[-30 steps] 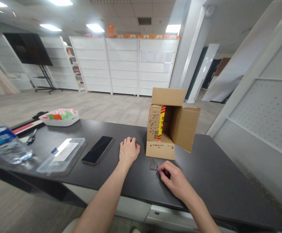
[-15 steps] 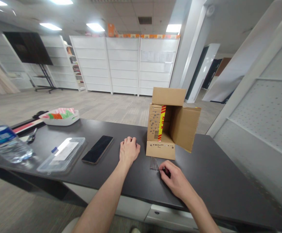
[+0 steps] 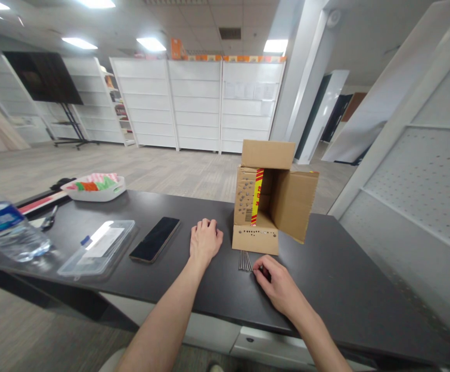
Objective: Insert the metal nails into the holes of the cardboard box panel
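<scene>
My left hand [image 3: 205,240] rests palm down on the dark desk, fingers slightly bent and apart, with nothing visible in it. Thumb and forefinger of my right hand [image 3: 273,281] are pinched together at the lower end of the rightmost nail in a row of several thin metal nails [image 3: 243,261]. These nails lie side by side, just in front of a cardboard box [image 3: 245,199]. The box lies on its side with its opening towards me and its flaps spread. Small holes dot its lower flap [image 3: 255,244], and round grey spots mark its left flap.
Left of my left hand lies a black phone [image 3: 155,239], then a clear plastic case [image 3: 96,248]. A water bottle [image 3: 10,225] lies tilted at the far left. A white basket [image 3: 95,192] stands at the back edge. A perforated panel [image 3: 422,170] rises on the right.
The pinched fingertips of my right hand have shifted very slightly at the rightmost nail, which now lies closer to the row. My left hand stays in place.
</scene>
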Demonstrator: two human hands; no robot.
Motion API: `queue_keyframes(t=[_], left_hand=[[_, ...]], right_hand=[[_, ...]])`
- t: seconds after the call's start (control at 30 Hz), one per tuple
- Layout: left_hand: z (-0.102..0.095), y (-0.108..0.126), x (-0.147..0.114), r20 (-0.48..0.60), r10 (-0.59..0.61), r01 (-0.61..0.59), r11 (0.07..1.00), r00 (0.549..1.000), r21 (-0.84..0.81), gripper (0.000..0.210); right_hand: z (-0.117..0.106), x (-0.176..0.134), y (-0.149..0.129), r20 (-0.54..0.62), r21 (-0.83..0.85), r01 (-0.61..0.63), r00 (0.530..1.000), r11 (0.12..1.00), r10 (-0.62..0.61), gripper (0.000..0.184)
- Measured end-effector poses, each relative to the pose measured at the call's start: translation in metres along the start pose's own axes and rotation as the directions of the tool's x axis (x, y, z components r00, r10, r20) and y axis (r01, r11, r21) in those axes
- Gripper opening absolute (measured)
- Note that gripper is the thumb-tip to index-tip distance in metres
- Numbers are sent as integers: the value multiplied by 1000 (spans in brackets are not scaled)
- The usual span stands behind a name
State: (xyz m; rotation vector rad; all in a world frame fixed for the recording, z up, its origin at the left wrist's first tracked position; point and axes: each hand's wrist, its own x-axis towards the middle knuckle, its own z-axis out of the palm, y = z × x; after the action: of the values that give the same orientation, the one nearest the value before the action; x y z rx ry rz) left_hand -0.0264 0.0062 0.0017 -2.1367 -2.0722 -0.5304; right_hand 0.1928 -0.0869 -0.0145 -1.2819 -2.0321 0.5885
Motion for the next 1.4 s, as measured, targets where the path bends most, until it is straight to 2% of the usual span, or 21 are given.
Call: queue_keyframes(t=[0.37, 0.67, 0.87, 1.1, 1.4], left_hand=[[1, 0, 0, -2, 3, -3, 1000, 1000, 8, 26], [2, -1, 0, -7, 0, 0, 1000, 1000, -1, 25], [1, -1, 0, 6, -4, 4, 1000, 1000, -21, 24], [0, 0, 0, 13, -10, 11, 1000, 1000, -20, 25], [0, 0, 0, 16, -5, 5, 1000, 1000, -14, 25]], right_hand=[[0, 1, -1, 0, -1, 1, 1000, 1000, -1, 12], [-6, 3, -5, -31, 58, -60, 998, 997, 62, 15], [-15, 20, 11, -96, 86, -122, 987, 989, 130, 22], [-24, 49, 25, -159, 19, -217, 963, 976, 217, 31], [-17, 68, 29, -226, -23, -250, 945, 968, 238, 25]])
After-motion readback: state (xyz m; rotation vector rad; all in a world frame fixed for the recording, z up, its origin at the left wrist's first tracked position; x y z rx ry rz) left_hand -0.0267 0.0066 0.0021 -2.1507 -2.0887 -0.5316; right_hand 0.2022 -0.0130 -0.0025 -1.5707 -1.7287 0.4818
